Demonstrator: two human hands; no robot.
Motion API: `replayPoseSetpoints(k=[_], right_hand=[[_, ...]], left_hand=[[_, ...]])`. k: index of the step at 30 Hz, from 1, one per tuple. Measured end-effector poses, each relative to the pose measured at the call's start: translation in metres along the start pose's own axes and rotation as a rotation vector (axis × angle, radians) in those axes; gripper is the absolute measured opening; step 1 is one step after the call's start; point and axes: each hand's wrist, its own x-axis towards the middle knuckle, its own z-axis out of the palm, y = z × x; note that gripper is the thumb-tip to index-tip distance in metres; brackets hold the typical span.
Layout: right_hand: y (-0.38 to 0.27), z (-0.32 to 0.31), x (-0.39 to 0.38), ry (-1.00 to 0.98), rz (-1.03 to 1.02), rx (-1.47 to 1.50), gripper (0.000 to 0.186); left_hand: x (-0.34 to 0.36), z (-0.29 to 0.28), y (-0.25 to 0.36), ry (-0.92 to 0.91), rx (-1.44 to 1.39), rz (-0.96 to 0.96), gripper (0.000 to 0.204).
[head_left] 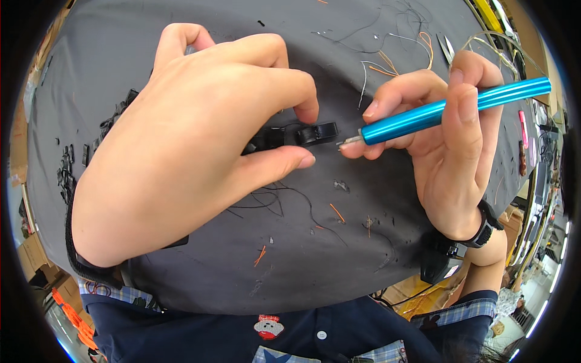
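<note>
Blue slim tool (407, 120), likely light and slick, best held mid-barrel: right hand (445, 160) clamps it, left hand (181, 127) spread apart!

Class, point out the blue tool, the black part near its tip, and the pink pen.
Blue tool (413, 119): head view, front of barrel.
Black part (319, 132): head view, curved side.
Pink pen (524, 129): head view, middle of body.
</note>
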Motion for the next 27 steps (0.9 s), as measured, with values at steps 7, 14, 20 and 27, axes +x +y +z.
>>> replayPoseSetpoints(k=[7,14,20,27], right_hand=[[0.032,-0.01,0.009,-0.134,-0.257,0.193,0.024],[0.03,-0.001,0.005,-0.162,-0.256,0.138,0.025],[0.03,-0.004,0.003,-0.104,-0.173,0.163,0.025],[0.031,-0.001,0.005,-0.143,-0.213,0.161,0.026]], left_hand=[[0.01,0.006,-0.028,0.051,0.374,0.336,0.02],[0.001,0.01,-0.016,0.082,0.119,0.198,0.016],[0.009,0.009,-0.03,0.09,0.173,0.35,0.011],[0.004,0.0,-0.025,0.061,0.389,0.312,0.01]])
